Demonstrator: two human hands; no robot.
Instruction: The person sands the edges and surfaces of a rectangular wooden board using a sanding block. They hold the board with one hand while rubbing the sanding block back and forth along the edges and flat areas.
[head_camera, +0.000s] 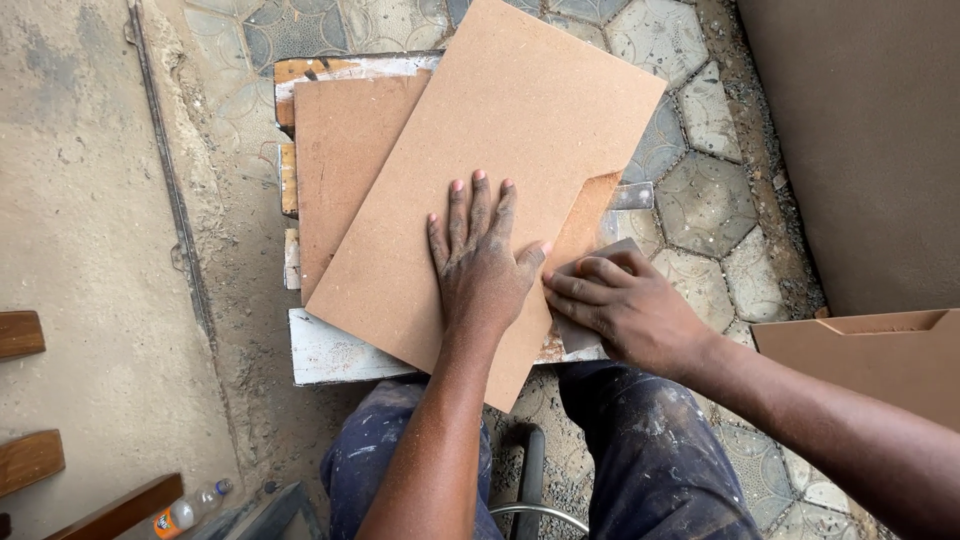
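A brown fibreboard panel (500, 150) lies tilted across a small white-painted work stand (330, 355), with a notch cut in its right edge. My left hand (480, 265) presses flat on the panel, fingers spread. At the notched edge my right hand (620, 305) grips a grey piece of sandpaper (600, 255) against the board. A second brown panel (345, 160) lies underneath, showing at the left.
Another notched brown panel (880, 355) leans at the right below a large brown board (860, 130). The floor has patterned tiles (705, 200) and dusty concrete (80, 200). Wooden pieces (25, 400) and a plastic bottle (185, 512) lie at the lower left. My paint-spotted trousers (640, 450) straddle a metal frame.
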